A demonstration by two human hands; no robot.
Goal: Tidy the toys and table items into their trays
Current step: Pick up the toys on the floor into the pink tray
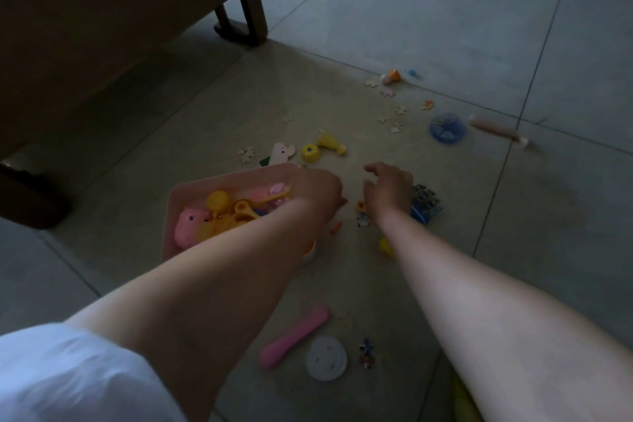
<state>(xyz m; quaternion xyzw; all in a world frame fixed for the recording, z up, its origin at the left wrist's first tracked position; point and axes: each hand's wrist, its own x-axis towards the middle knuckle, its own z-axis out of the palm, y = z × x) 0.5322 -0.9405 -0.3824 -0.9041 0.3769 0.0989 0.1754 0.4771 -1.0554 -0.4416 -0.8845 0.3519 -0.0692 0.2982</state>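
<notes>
A pink tray (186, 197) sits on the tiled floor with a pink pig toy (191, 224) and several yellow plastic toys (233, 212) in it. My left hand (318, 188) hangs over the tray's right edge, fingers curled downward; whether they hold anything is hidden. My right hand (388, 190) hovers just right of it, fingers apart, above small puzzle pieces (362, 216). A blue toy (427, 205) lies partly behind that hand. Close to me lie a pink fork (294, 336), a white round lid (325, 358) and one puzzle piece (366, 353).
Beyond the tray lie a yellow cup (311, 152), a yellow shuttle-like toy (330, 142), a blue disc (448, 130), a wooden rolling pin (496, 130) and scattered puzzle pieces (397, 120). Wooden furniture (120, 27) stands at the upper left.
</notes>
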